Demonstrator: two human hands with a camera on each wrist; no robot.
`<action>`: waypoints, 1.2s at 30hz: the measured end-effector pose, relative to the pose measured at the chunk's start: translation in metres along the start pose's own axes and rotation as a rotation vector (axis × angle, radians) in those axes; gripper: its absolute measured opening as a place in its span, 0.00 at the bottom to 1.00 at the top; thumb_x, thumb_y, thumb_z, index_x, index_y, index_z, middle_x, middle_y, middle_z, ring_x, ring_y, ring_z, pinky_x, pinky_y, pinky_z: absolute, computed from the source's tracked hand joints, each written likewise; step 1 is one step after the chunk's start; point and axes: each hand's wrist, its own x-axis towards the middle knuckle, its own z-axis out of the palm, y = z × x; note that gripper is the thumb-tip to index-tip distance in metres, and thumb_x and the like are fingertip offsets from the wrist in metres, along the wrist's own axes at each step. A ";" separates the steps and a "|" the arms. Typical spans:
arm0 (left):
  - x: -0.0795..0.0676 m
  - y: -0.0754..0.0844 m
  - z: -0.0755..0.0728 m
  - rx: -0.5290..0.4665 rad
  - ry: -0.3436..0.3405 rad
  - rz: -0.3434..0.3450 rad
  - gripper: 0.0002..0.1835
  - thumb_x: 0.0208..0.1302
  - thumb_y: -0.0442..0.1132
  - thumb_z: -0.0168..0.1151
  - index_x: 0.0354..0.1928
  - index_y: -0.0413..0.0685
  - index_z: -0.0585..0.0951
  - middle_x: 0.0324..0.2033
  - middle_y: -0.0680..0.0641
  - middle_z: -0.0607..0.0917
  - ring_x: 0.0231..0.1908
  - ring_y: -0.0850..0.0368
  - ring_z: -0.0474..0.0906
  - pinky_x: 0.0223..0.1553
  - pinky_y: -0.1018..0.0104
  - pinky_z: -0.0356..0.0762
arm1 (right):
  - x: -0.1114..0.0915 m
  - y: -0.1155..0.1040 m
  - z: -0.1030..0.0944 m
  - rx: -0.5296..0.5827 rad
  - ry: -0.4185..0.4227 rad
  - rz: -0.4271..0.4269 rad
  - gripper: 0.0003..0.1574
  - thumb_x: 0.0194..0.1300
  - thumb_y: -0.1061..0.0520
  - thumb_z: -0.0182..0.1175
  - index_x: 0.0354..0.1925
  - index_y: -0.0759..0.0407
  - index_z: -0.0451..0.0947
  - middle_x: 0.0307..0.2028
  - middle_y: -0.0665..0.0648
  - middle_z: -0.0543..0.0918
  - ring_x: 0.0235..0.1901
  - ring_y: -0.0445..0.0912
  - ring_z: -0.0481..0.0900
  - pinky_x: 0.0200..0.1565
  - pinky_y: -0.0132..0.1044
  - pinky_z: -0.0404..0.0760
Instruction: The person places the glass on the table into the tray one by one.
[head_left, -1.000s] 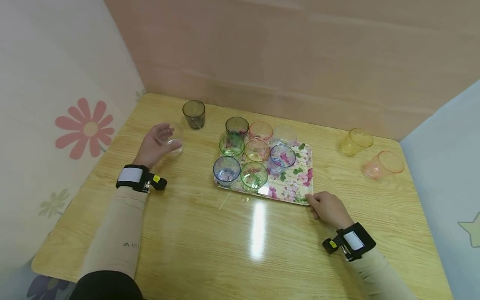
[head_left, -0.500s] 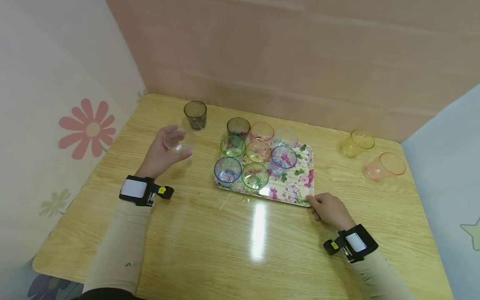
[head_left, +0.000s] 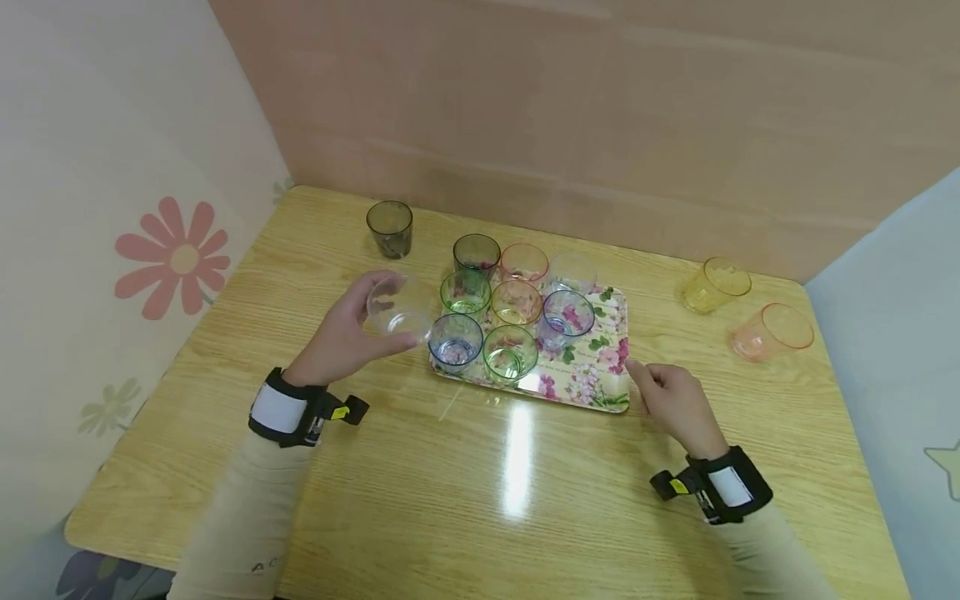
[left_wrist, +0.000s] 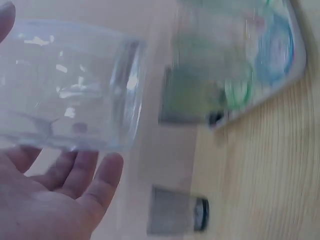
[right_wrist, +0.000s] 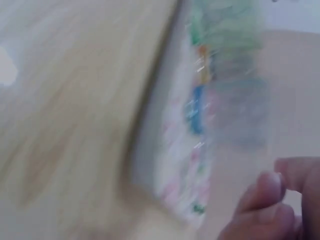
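Observation:
My left hand (head_left: 343,333) holds a clear tumbler (head_left: 401,310) by its side, raised just left of the blue tumbler (head_left: 455,342). In the left wrist view, the thumb and fingers lie round the clear tumbler (left_wrist: 75,90). My right hand (head_left: 675,408) is beside the right edge of the floral tray (head_left: 592,387), its fingers loosely bent and holding nothing. The right wrist view, though blurred, shows the hand (right_wrist: 270,210) apart from the tray (right_wrist: 172,170). Several tumblers stand on the tray, among them a green one (head_left: 510,354) at the front and a purple-blue one (head_left: 566,321).
A smoky grey tumbler (head_left: 390,229) stands at the table's back left. Toward the right end are a yellow tumbler (head_left: 715,286) and a pink one (head_left: 771,333). A wall (head_left: 562,108) rises behind the wooden table (head_left: 450,500).
My left hand has carried the clear tumbler rightward, toward the tray. My right hand has let go of the tray's front right corner and moved slightly up and right.

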 end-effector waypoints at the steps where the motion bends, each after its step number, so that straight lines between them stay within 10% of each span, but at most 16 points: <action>1: -0.001 0.004 0.004 0.028 -0.024 0.003 0.40 0.52 0.41 0.71 0.67 0.47 0.65 0.62 0.44 0.66 0.60 0.45 0.63 0.61 0.47 0.62 | -0.001 -0.005 0.000 0.024 0.030 -0.017 0.43 0.68 0.30 0.41 0.18 0.65 0.72 0.11 0.55 0.69 0.11 0.48 0.60 0.16 0.38 0.59; 13: -0.016 0.046 0.078 -0.138 -0.236 0.237 0.54 0.40 0.37 0.77 0.72 0.42 0.59 0.59 0.44 0.68 0.58 0.51 0.66 0.60 0.54 0.68 | -0.021 -0.069 0.007 0.543 0.256 -0.309 0.20 0.73 0.53 0.49 0.29 0.68 0.71 0.22 0.58 0.73 0.19 0.44 0.64 0.20 0.33 0.63; 19: -0.022 0.052 0.119 -0.223 -0.293 0.233 0.56 0.46 0.38 0.74 0.76 0.49 0.52 0.67 0.45 0.65 0.65 0.53 0.61 0.63 0.54 0.64 | -0.034 -0.100 0.016 0.931 0.063 -0.534 0.22 0.77 0.57 0.36 0.60 0.70 0.60 0.54 0.62 0.70 0.47 0.48 0.69 0.42 0.31 0.71; 24: -0.023 0.052 0.136 -0.309 -0.296 0.247 0.57 0.46 0.34 0.74 0.76 0.46 0.50 0.61 0.40 0.70 0.63 0.52 0.64 0.63 0.56 0.65 | -0.044 -0.112 0.025 1.041 -0.084 -0.632 0.40 0.77 0.40 0.22 0.73 0.65 0.43 0.72 0.62 0.52 0.70 0.58 0.49 0.69 0.45 0.53; 36: -0.020 0.052 0.142 -0.315 -0.255 0.308 0.57 0.39 0.32 0.76 0.73 0.38 0.55 0.60 0.36 0.71 0.61 0.50 0.67 0.61 0.58 0.68 | -0.052 -0.110 0.031 1.065 -0.308 -0.727 0.48 0.71 0.31 0.14 0.76 0.58 0.29 0.76 0.61 0.38 0.73 0.57 0.35 0.61 0.73 0.34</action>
